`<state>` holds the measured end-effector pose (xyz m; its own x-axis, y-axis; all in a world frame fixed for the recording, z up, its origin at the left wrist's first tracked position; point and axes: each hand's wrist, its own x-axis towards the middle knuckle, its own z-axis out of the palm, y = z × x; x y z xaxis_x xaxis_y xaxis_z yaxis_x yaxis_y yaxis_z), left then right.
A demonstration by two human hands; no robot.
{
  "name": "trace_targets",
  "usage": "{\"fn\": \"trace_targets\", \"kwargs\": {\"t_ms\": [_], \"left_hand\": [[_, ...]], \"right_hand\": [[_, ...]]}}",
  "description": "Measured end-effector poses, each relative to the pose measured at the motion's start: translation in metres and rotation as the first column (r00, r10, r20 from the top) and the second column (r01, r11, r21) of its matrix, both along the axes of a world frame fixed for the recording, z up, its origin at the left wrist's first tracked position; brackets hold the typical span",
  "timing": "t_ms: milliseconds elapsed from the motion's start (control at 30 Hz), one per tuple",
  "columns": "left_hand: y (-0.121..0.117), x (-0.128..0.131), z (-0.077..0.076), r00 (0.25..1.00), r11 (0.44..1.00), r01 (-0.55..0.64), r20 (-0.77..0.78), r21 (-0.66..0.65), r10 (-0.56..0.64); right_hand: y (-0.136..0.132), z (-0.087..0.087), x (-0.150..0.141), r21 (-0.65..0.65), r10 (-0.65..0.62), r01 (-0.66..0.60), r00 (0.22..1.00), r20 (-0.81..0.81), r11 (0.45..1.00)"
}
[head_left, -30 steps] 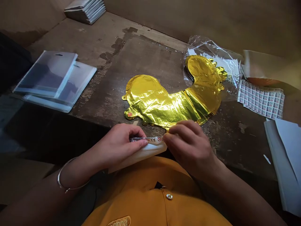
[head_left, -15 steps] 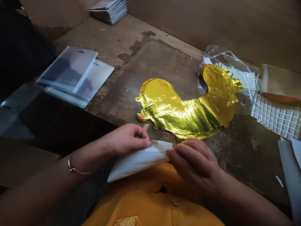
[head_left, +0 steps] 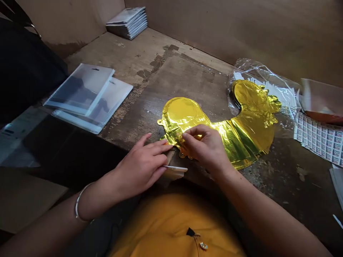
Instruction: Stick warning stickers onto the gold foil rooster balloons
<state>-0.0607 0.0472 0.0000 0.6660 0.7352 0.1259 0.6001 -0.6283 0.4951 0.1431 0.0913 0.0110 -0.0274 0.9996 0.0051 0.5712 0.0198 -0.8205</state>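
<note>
A fan of flat gold foil balloons [head_left: 214,130] lies on the worn wooden table [head_left: 174,75]. My right hand [head_left: 205,146] pinches the lower left edge of the nearest gold balloon near its neck. My left hand [head_left: 143,166] rests at the table's front edge, fingers stretched toward that same corner, with a white packet [head_left: 174,172] held under its lower fingers. A bangle sits on my left wrist.
Clear hang-hole bags [head_left: 85,94] lie at the left. A stack of grey packets [head_left: 128,22] sits at the far corner. Crinkled clear plastic [head_left: 262,76] covers white pieces at the back right. A sheet of small stickers [head_left: 318,137] lies at the right.
Both hands have moved forward from my lap to the balloons. My right hand let go of the white packet and took the balloon's edge; the left still holds the packet.
</note>
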Motion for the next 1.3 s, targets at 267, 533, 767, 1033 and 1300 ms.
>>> {"fn": "trace_targets", "kwargs": {"t_ms": [267,533,767,1033,1300], "left_hand": [[0.008,0.0,-0.002,1.0,0.997,0.01,0.012,-0.081,-0.009],[0.008,0.001,-0.005,0.999,0.998,0.007,0.033,-0.056,-0.005],[0.008,0.002,-0.005,0.999,0.998,0.009,0.036,-0.058,-0.007],[0.008,0.003,-0.004,0.999,0.998,0.0,0.045,-0.055,0.002],[0.008,0.003,-0.003,0.999,0.999,0.005,0.035,-0.051,-0.003]], "right_hand": [[0.001,-0.012,-0.008,-0.009,0.015,-0.015,0.997,0.075,1.0],[-0.006,-0.02,-0.014,0.1,-0.002,-0.02,0.977,0.214,0.995],[-0.007,-0.022,-0.016,0.136,-0.066,0.04,0.979,0.194,0.99],[-0.007,-0.021,-0.018,0.174,-0.06,0.016,0.967,0.246,0.985],[-0.007,-0.024,-0.022,0.18,-0.036,-0.038,0.921,0.389,0.983]]}}
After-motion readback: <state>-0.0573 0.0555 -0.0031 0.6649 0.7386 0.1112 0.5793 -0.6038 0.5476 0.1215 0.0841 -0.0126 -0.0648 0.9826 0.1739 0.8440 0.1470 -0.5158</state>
